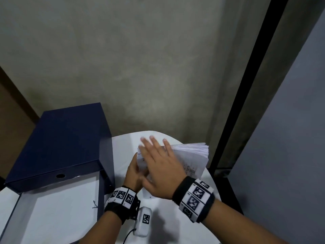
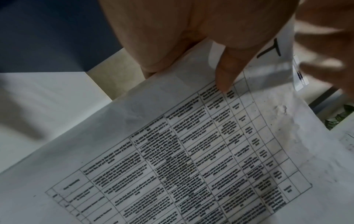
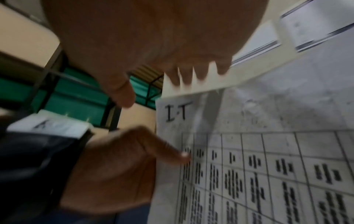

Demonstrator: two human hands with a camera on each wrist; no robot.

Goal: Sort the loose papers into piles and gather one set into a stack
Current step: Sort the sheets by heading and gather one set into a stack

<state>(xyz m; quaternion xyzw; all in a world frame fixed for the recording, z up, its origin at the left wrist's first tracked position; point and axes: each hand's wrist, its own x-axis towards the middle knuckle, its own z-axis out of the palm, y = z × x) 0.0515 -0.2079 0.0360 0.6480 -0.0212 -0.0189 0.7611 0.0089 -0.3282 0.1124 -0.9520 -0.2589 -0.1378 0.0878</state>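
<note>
The left hand (image 1: 134, 174) grips the near left corner of the paper stack (image 1: 193, 155), thumb (image 2: 226, 72) curled onto the top sheet and pressing the printed table; the remaining fingers are hidden under the stack. The right hand (image 1: 159, 166) is spread flat, fingers straight and slightly apart, palm down over the upper face of the stack. The wrist views are blurred, so actual contact between palm and paper cannot be confirmed.

The paper stack is held above the white round table (image 1: 175, 217), at its far side, tilted with the right edge raised. Its long axis runs from the near left corner toward the far right. The loose sheet edges fan out at the far right end. The top sheet (image 3: 268, 151) carries a printed grid and the handwritten mark "I.T" at the gripped corner.

A dark blue box (image 1: 61, 143) stands left of the stack, with its open drawer (image 1: 58, 208) holding white sheets.
</note>
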